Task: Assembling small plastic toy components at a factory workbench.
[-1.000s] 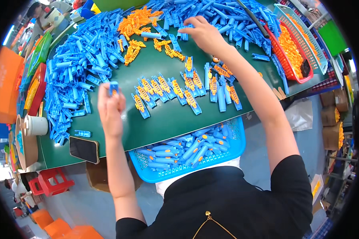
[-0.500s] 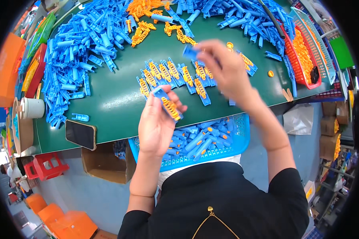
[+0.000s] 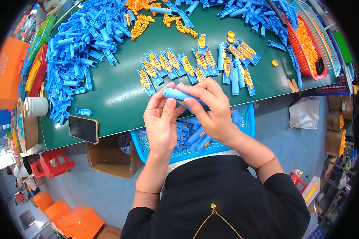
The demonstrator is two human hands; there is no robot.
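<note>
Between my two hands, near the table's front edge, is a blue plastic tube-shaped part (image 3: 178,94). My left hand (image 3: 160,119) pinches its left end with thumb and fingers. The fingers of my right hand (image 3: 211,107) press on its right end, covering much of it. Just beyond lie several blue half-shells with orange ladder-like inserts (image 3: 164,65), set side by side. More such half-shells and smooth blue shells (image 3: 235,81) lie to the right. Below my hands a light-blue basket (image 3: 141,140) holds several blue tubes with orange spots (image 3: 197,137).
Blue shells (image 3: 77,46) are heaped at the left, with orange inserts (image 3: 141,27) at the back. A red basket (image 3: 303,51) of orange pieces stands right. A phone (image 3: 83,128) and white container (image 3: 36,106) rest front left. Below is a cardboard box (image 3: 109,157).
My right hand has come back from the rows to meet my left. The open half-shell with its orange insert in my left hand now appears as a tube held by both hands.
</note>
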